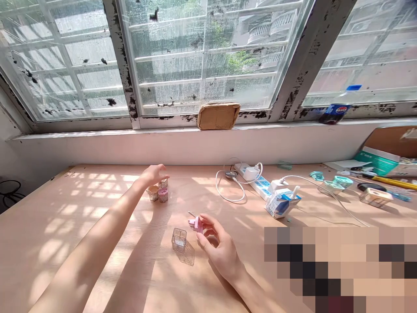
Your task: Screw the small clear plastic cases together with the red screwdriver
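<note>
- Two bare hands over the plywood tabletop (52,243), and here's the left hand (153,175), up near the far edge, hovering above three small cups (163,194)!
- Left fingers (163,177) spread wide and gently curved, holding nothing, their tips just above the rearmost cup.
- Mid-table, the right hand (218,248) curves around a pink plastic piece (196,224), a thin metal pin (191,214) poking out at its left.
- Right fingers (211,224) form a loose, narrow C, the index tip at the pink piece and the thumb below it; firm grip or light touch, can't tell from here.
- Just left of that pink piece, a clear plastic cube (179,240) stands upright.
- Over toward the right edge: a power strip (252,180) with a white charger (250,174), a looped white cable (230,191), a drink carton (282,203), teal containers (342,181), and a yellow-handled tool (391,182).
- Far right corner, a cardboard box (387,143).
- Up on the window ledge, a Pepsi bottle (335,114) and a cardboard scrap (218,116).
</note>
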Available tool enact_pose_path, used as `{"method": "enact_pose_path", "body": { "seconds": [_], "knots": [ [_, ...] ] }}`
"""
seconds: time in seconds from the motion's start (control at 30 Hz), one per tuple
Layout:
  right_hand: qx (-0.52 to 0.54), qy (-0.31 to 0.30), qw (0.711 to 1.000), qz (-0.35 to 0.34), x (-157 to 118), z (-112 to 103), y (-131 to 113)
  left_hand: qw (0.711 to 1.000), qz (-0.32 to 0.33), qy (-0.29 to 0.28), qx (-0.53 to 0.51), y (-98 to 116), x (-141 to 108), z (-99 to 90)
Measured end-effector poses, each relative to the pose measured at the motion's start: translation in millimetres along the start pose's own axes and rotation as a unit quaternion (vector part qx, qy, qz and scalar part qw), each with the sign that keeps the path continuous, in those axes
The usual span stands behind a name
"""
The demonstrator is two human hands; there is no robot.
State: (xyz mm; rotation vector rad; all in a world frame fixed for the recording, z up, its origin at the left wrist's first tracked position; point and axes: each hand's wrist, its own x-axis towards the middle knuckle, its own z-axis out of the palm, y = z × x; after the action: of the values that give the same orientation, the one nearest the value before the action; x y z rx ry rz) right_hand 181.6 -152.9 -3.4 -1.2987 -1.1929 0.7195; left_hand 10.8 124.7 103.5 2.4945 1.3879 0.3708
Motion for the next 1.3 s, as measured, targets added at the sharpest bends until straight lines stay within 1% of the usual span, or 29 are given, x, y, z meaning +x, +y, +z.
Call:
{"method": "enact_pose_path", "body": {
  "seconds": [0.07, 0.13, 0.2, 0.23, 0.27, 0.3, 0.4, 0.5, 0.6, 0.67, 0.73, 0.83, 0.9, 0.93, 1.0, 1.03, 1.07, 1.13, 1.2, 1.3],
  "knots": [
    [0.005, 0.006, 1.0, -0.003, 0.3, 0.3, -0.1, 0.999, 0.015, 0.046, -0.006, 3.1, -10.1, -8.4],
    [0.012, 0.013, 1.0, -0.005, 0.7, 0.9, -0.3, 0.993, 0.042, 0.108, -0.019, 8.2, -27.3, -16.3],
    [0.019, 0.012, 1.0, -0.005, 1.3, 1.6, -0.8, 0.975, 0.107, 0.187, -0.06, 16.4, -51.8, -20.1],
    [0.024, 0.008, 1.0, -0.004, 1.8, 1.8, -1.3, 0.965, 0.141, 0.203, -0.081, 21.8, -66.0, -20.0],
    [0.028, 0.004, 1.0, -0.002, 2.4, 1.8, -1.9, 0.96, 0.172, 0.201, -0.095, 27.9, -80.7, -18.5],
    [0.031, 0.002, 1.0, -0.001, 3.2, 1.6, -2.7, 0.957, 0.197, 0.185, -0.104, 34.3, -95.3, -15.7],
    [0.032, 0.006, 0.999, -0.018, 6.3, -0.2, -7.4, 0.947, 0.277, 0.108, -0.123, 52.2, -131.3, -2.9],
    [0.025, -0.006, 0.998, -0.048, 9.2, -3.5, -18.7, 0.927, 0.339, 0.056, -0.149, 62.7, -150.6, 10.2],
    [0.011, -0.05, 0.998, -0.048, 11.2, -5.5, -37.0, 0.918, 0.359, 0.009, -0.168, 65.5, -159.7, 16.9],
    [0.011, -0.087, 0.996, -0.036, 12.9, -4.7, -48.7, 0.917, 0.357, -0.015, -0.174, 65.4, -165.4, 16.4],
    [0.03, -0.105, 0.994, -0.029, 16.1, -2.1, -55.5, 0.92, 0.348, -0.02, -0.179, 64.6, -172.4, 13.3],
    [0.056, -0.114, 0.992, -0.014, 24.7, 2.0, -54.0, 0.915, 0.348, 0.005, -0.203, 62.1, -183.7, 9.5],
    [0.053, -0.12, 0.991, 0.0, 33.2, 1.8, -47.9, 0.9, 0.364, 0.034, -0.235, 58.7, -189.6, 11.1],
    [0.049, -0.109, 0.993, -0.004, 37.8, 0.1, -44.4, 0.893, 0.37, 0.041, -0.252, 56.4, -192.0, 13.6],
    [-0.014, -0.069, 0.997, -0.015, 46.8, -7.4, -37.9, 0.888, 0.346, 0.073, -0.293, 51.3, -196.0, 21.0],
    [-0.061, -0.035, 0.997, -0.026, 50.4, -12.9, -34.9, 0.884, 0.33, 0.086, -0.32, 48.9, -198.0, 25.3],
    [-0.113, -0.009, 0.993, -0.03, 53.3, -19.5, -31.9, 0.876, 0.313, 0.108, -0.352, 46.8, -199.9, 29.7],
    [-0.228, 0.025, 0.973, -0.022, 56.3, -34.0, -24.9, 0.859, 0.27, 0.142, -0.411, 43.8, -203.8, 37.3],
    [-0.315, 0.03, 0.948, -0.018, 55.8, -48.2, -16.0, 0.845, 0.208, 0.152, -0.469, 42.5, -206.6, 42.8],
    [-0.372, 0.015, 0.928, -0.022, 50.7, -63.9, -1.4, 0.824, 0.12, 0.145, -0.535, 41.9, -206.5, 48.7]
  ]
}}
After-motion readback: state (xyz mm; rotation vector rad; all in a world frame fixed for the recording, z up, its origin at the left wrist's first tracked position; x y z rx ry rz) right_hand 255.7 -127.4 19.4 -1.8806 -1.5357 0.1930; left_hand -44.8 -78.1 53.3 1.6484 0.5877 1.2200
